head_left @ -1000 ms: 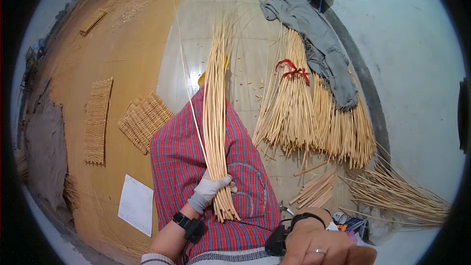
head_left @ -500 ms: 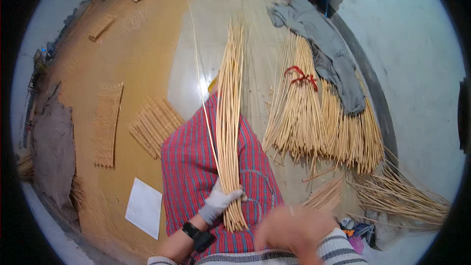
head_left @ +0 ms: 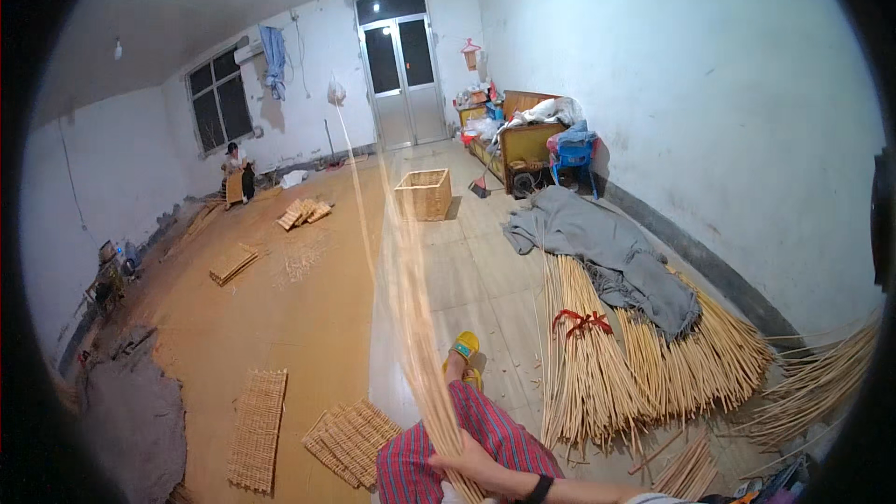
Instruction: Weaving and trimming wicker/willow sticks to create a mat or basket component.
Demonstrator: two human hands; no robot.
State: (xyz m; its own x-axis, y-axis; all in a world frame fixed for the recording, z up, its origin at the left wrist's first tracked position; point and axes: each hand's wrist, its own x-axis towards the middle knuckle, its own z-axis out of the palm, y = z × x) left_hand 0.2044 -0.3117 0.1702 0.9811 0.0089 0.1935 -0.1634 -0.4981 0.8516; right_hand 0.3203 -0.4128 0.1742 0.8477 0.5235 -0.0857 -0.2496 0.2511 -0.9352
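A tall bundle of peeled willow rods (head_left: pixel 415 299) rises from my lap, blurred by motion and leaning a little left at its tips. My right hand (head_left: pixel 471 467) comes in from the lower right, its fingers closed round the bundle's lower part. A dark band circles that wrist. At the bottom edge below it shows a small white patch, perhaps my gloved left hand (head_left: pixel 452 497); its fingers are hidden. Red striped cloth (head_left: pixel 406 459) covers my legs, and a yellow slipper (head_left: pixel 466 345) sticks out ahead.
At right lie thick rod bundles (head_left: pixel 597 373), one tied with red cloth, under a grey cloth (head_left: pixel 597 257). Woven panels (head_left: pixel 257 429) lie at left. A square wicker basket (head_left: pixel 425 196) stands ahead. Far left, a person (head_left: pixel 237 173) sits by a panel. A blue stool (head_left: pixel 573 154) stands by the wall.
The view has tilted up, bringing the door and far wall in. My right hand has moved onto the bundle's lower part. The gloved left hand has dropped almost out of sight.
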